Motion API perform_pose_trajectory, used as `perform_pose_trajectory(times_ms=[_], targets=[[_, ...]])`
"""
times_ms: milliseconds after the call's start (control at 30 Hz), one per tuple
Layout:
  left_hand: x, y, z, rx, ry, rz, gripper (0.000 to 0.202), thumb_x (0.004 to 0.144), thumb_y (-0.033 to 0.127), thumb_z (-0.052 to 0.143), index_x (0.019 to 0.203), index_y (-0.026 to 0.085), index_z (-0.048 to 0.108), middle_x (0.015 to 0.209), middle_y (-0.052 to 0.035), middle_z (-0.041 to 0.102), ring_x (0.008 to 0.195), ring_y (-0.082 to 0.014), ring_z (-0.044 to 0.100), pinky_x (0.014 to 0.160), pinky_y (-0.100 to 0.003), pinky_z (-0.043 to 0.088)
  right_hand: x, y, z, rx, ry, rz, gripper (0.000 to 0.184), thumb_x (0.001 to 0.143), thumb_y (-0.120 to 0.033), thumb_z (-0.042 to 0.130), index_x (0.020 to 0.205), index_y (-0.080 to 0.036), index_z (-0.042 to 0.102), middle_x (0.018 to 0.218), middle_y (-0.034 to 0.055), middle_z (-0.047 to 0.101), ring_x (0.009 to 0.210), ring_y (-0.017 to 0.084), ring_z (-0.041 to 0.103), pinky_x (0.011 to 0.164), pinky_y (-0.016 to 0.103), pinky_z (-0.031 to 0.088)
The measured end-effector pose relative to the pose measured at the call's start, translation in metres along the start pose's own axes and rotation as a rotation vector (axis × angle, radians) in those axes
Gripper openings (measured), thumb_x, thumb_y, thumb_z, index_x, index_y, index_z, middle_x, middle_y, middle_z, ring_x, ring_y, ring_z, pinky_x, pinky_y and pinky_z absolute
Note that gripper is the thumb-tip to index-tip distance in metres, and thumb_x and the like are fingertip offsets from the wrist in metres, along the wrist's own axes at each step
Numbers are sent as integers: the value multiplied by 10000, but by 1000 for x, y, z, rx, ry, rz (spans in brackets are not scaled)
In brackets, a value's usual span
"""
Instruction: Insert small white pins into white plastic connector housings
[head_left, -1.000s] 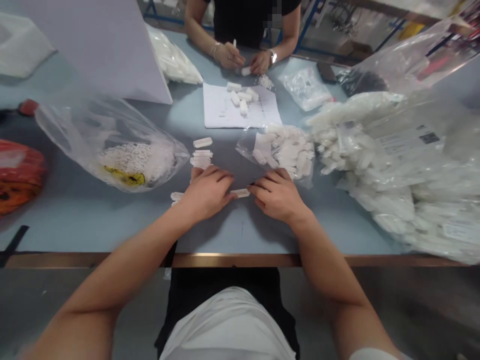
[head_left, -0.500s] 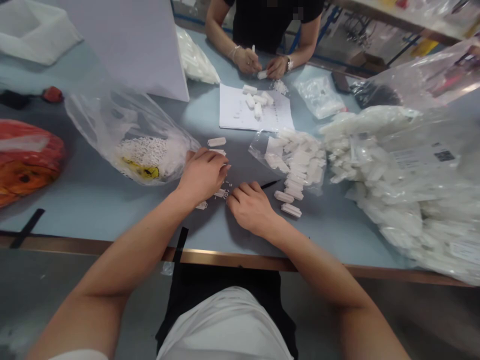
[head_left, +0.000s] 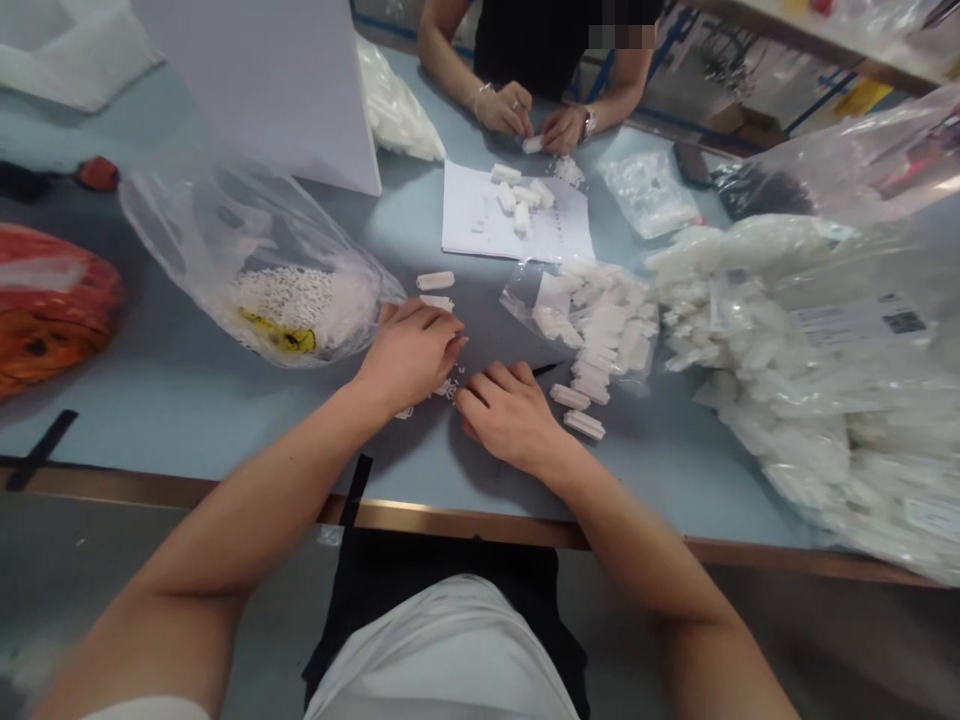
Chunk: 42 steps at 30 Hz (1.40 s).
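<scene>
My left hand (head_left: 411, 352) rests palm down on the blue table (head_left: 172, 400), fingers curled over a scatter of tiny white parts (head_left: 444, 387). Beside it my right hand (head_left: 508, 412) lies knuckles up with its fingers bent down onto the same scatter; what they pinch is hidden. Two small filled white packets (head_left: 576, 410) lie just right of my right hand. More packets (head_left: 435, 288) sit beyond my left hand. A clear bag of small white parts (head_left: 289, 300) lies to the left.
An open bag of white packets (head_left: 600, 315) and a large heap of bagged packets (head_left: 810, 370) fill the right. Across the table a person's hands (head_left: 532, 120) handle a packet by a paper sheet (head_left: 480, 225). A white board (head_left: 277, 90) and an orange bag (head_left: 45, 310) stand left.
One second ago both hands held a white packet between them. Since then my hands moved left to the loose tiny parts, and two packets now lie right of my right hand.
</scene>
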<state>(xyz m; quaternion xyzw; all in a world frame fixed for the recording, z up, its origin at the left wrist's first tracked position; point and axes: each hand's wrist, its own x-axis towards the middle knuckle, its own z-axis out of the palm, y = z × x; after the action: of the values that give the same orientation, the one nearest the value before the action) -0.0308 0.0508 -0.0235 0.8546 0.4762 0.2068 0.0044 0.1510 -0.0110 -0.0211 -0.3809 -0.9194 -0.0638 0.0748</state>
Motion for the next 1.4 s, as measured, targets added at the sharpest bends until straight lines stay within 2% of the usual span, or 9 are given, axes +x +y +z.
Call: perform_pose_trajectory(times_ms=[100,200,367,500,567,633,900,1100,1400], targets=[[-1,1,0,-3,0,41,194,935,290,535,1011,185,680,1051,-82,720,1048,-292,590,880,-460,420,-6,15,-6,24,29,98,164,924,-179,470,866,-198,623,842,67,641,862,235,476,757,379,283],[-3,6,1,-43,-21,146,193,928,318,556,1018,212,690,1037,-65,725,1019,-279,598,847,-447,416,-18,36,-12,96,38,222,168,928,-160,465,904,-176,631,862,78,649,877,234,504,810,351,353],[-9,22,6,-27,-95,279,220,876,380,641,1038,236,679,974,-61,729,1007,-300,580,800,-454,396,-32,55,-15,167,-63,216,168,928,-138,470,899,-155,634,849,85,657,865,230,518,837,337,410],[-11,34,11,-14,-168,311,148,867,312,649,981,218,669,807,-63,696,980,-299,568,803,-458,393,-32,53,-15,149,-95,188,191,931,-122,452,889,-161,635,827,78,635,869,231,505,860,342,410],[-11,36,13,-6,-178,317,61,879,246,619,908,212,661,739,-58,666,946,-284,567,789,-444,390,-32,52,-14,126,-116,168,211,947,-133,433,894,-157,635,831,78,626,864,228,503,877,350,405],[-11,36,14,4,-164,321,69,887,210,591,848,207,647,714,-55,644,918,-271,563,771,-430,386,-33,52,-13,94,-127,156,234,967,-147,411,903,-154,636,843,84,621,881,233,504,878,355,403],[-13,32,17,17,-76,334,126,910,285,587,936,201,678,736,-45,649,930,-267,545,740,-402,354,-37,49,-10,-40,-98,111,218,962,-126,419,927,-145,633,858,93,609,922,260,503,869,380,408],[-13,33,18,-14,-62,331,166,917,318,589,983,189,673,807,-48,682,945,-264,546,774,-401,363,-38,48,-7,-31,-65,80,198,956,-125,446,952,-142,643,868,101,629,925,262,516,844,381,420],[-14,36,15,-5,-87,307,132,923,264,564,951,171,653,739,-59,659,929,-267,555,766,-405,372,-37,47,-4,-21,-39,53,190,935,-109,486,953,-122,675,851,104,655,883,251,537,838,375,449]])
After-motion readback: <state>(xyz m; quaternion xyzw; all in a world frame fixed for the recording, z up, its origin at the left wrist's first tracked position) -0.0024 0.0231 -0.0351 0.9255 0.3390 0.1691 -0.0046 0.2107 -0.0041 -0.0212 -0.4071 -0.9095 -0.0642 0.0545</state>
